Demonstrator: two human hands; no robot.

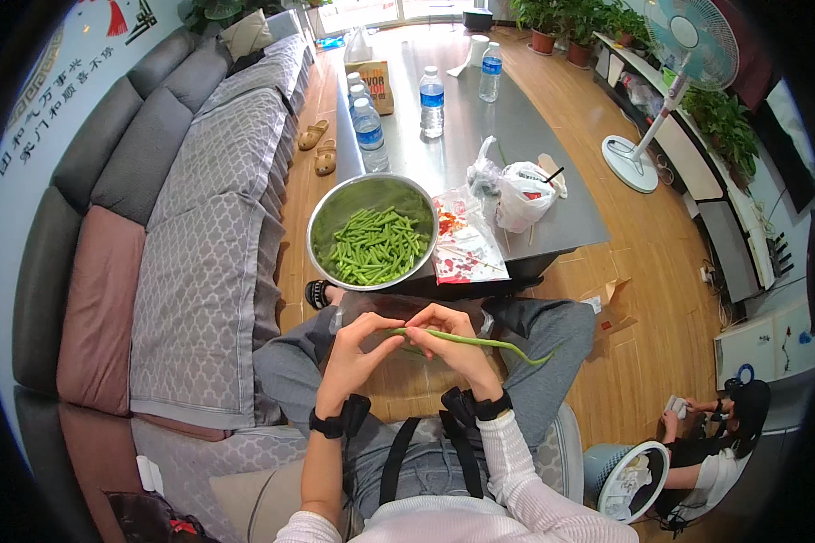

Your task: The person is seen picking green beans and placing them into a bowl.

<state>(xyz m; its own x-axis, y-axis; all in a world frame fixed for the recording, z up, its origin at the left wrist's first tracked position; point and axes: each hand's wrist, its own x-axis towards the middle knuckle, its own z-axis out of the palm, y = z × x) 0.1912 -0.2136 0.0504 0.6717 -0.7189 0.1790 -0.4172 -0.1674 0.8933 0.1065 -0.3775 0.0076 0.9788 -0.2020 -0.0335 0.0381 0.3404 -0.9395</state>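
My left hand [366, 343] and my right hand [451, 339] meet over my lap, thumbs and fingertips pinching one end of a long green bean [499, 343]. From there the bean runs under my right thumb, and its curved free tail hangs out past my right wrist. Beyond my hands, a large stainless steel bowl [320, 254] sits at the near end of the table, holding many short pieces of green bean [380, 244]. Below the bowl, a clear plastic bag [363, 305] lies between my knees, partly hidden by my hands.
A stained paper bag [472, 258] and a knotted white plastic bag [526, 197] lie right of the bowl on the grey table [407, 159]. Several water bottles [432, 102] stand farther back. A waste bin [628, 482] and a seated person [713, 448] are at lower right; a sofa [197, 271] runs along the left.
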